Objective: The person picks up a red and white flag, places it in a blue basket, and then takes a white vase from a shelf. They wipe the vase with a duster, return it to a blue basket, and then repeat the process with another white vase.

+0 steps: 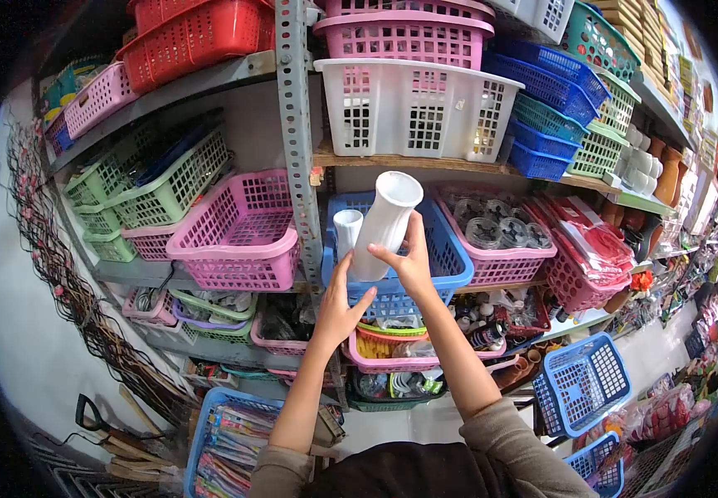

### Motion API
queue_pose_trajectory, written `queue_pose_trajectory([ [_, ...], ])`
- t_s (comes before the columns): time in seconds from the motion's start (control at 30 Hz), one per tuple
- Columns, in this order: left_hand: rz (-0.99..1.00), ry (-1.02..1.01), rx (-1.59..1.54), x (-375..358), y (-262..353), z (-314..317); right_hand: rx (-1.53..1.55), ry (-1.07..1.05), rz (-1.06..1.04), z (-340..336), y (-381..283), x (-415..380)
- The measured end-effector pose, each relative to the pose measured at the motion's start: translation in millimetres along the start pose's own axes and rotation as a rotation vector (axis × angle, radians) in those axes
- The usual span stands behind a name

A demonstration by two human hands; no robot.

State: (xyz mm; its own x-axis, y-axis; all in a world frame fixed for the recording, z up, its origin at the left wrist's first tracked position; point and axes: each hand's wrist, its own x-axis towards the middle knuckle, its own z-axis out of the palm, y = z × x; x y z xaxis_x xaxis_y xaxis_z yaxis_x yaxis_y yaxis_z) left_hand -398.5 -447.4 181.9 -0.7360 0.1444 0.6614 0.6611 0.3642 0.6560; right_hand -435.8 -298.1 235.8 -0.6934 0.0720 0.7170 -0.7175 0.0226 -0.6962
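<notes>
A tall white ribbed vase point(385, 217) is tilted in front of the shelf, its round mouth facing up toward me. My right hand point(407, 264) grips its right side, thumb across the front and fingers wrapped behind. My left hand point(338, 305) is at the vase's lower left, fingers against its base and thumb spread below it. Just left of it, a smaller white vase point(347, 231) stands in or over the blue basket point(450, 264). That basket sits on the shelf behind both hands, and its inside is partly hidden by the large vase.
Left of the metal post point(294, 108) is a pink basket point(234, 241); on the right, another pink basket point(504, 267) holds clear round containers. A large white basket point(421, 104) sits on the wooden shelf above. Blue baskets point(584, 383) are low at right.
</notes>
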Motion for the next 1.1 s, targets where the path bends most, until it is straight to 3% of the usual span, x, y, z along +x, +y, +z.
queue_pose_trajectory([
  [0.3,0.043,0.034,0.220,0,-19,-4,-0.033,-0.050,0.055,15,39,0],
  [0.53,0.053,0.064,0.319,0,-26,-4,-0.469,-0.107,0.171,20,39,-7],
  [0.6,0.043,0.069,0.297,-1,-31,-3,-0.603,-0.246,0.237,21,27,-6],
  [0.73,0.030,0.062,0.331,-3,-38,-1,-0.681,-0.272,0.240,27,28,-9],
  [0.8,0.035,0.091,0.340,-5,-39,1,-0.827,-0.355,0.345,29,31,-10],
  [1.1,0.024,0.086,0.293,-6,-38,4,-0.860,-0.415,0.347,27,38,-12],
])
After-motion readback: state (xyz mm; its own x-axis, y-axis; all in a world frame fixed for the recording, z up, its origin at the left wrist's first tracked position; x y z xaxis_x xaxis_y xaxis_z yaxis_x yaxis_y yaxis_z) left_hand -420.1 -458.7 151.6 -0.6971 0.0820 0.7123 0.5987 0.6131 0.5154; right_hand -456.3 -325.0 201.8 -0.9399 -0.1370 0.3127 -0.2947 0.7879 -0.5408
